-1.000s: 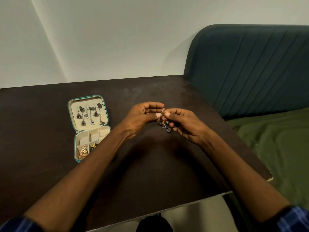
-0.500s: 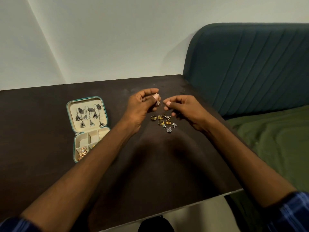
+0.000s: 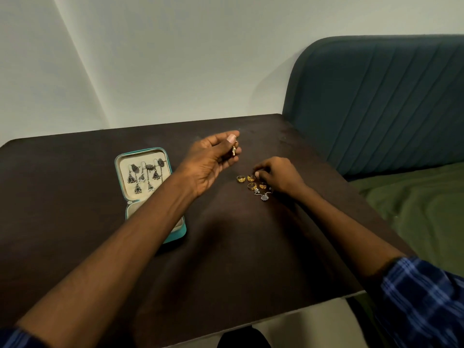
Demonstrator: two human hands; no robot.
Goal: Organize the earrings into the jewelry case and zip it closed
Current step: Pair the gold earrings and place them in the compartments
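- Head view: I see the left hand (image 3: 211, 159) raised above the dark desk (image 3: 75, 222), its grip pinched on a small gold earring (image 3: 233, 150) between thumb and fingers.
- I note the right hand (image 3: 278, 175) down on the desk, fingertips (image 3: 258, 174) closed over the loose jewelry pile (image 3: 256, 185) of gold and silver pieces; I cannot tell whether it holds one.
- I log the teal jewelry case (image 3: 148, 187) lying open and unzipped, left of both hands, dark drop earrings (image 3: 144, 175) hung in its lid.
- I find the left forearm crossing over the case's lower tray, hiding most compartments.
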